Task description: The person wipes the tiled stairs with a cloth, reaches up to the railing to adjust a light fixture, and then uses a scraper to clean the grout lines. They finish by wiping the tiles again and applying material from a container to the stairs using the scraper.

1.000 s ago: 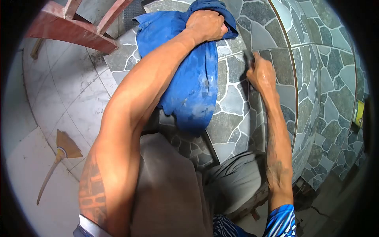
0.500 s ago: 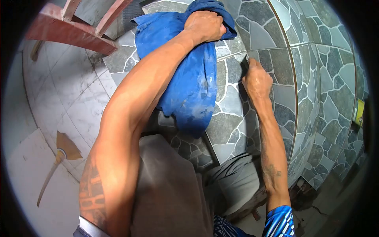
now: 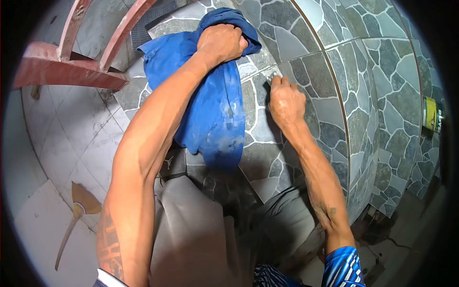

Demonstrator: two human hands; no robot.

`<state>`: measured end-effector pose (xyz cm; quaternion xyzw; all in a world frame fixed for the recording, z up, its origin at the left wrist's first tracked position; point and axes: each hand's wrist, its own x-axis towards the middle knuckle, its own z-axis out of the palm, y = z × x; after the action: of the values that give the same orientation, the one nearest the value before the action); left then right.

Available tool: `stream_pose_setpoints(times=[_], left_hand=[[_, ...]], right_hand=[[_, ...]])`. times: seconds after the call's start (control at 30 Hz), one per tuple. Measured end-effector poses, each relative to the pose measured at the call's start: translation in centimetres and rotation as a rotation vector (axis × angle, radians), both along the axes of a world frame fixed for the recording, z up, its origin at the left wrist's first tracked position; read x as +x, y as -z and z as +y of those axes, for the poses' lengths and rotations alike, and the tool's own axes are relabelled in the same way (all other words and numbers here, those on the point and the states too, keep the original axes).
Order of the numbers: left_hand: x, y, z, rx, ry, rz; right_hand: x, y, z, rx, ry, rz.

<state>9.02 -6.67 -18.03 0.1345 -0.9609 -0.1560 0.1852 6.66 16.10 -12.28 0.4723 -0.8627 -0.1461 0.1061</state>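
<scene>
My left hand (image 3: 221, 44) is closed round a bunched part of a blue cloth (image 3: 222, 115), which drapes down over the stone-patterned tiles and carries pale stains along its lower part. To the right of the cloth, my right hand (image 3: 287, 100) has its fingers curled, close to a joint between the grey tiles (image 3: 262, 154). A small pale thing shows at its fingertips, too small to make out.
A red frame (image 3: 71, 71) stands at the upper left. A brush or broom (image 3: 86, 201) lies on the white floor tiles at the lower left. At the right edge is a yellow-labelled can (image 3: 431, 115). Tiled steps or walls curve along the right.
The view has shifted, so the cloth and both hands sit further left. My right hand has turned, with its knuckles now more spread across the tile, and is nearer the cloth.
</scene>
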Motion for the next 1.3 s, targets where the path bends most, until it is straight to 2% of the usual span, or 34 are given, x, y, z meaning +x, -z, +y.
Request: stream_pose_setpoints(times=[0.5,0.6,0.7,0.8,0.87,1.03,1.13,1.3], left_hand=[[0.0,0.1,0.1,-0.015,0.012,0.068],[-0.1,-0.1,0.1,-0.003,0.008,0.028],[-0.2,-0.2,-0.3,0.002,0.015,0.035],[0.2,-0.1,-0.1,0.026,0.007,0.015],[-0.1,0.1,0.0,0.028,0.013,0.035],[0.1,0.2,-0.3,0.007,0.004,0.05],[-0.4,-0.2,-0.1,0.007,0.024,0.09],[-0.1,0.4,-0.1,0.0,0.008,0.038]], right_hand=[[-1.0,0.6,-0.1,-0.023,0.012,-0.017],[-2.6,-0.3,0.0,-0.061,-0.026,-0.133],[-1.5,-2.1,1.5,-0.122,0.042,-0.165],[-0.8,-2.4,1.7,-0.142,0.092,-0.144],[-1.3,0.7,1.2,-0.102,0.028,-0.073],[-0.6,-2.1,1.3,-0.158,0.091,-0.083],[-1.2,-0.1,0.2,-0.056,0.036,-0.056],[-1.2,-2.3,1.5,-0.208,0.098,-0.326]])
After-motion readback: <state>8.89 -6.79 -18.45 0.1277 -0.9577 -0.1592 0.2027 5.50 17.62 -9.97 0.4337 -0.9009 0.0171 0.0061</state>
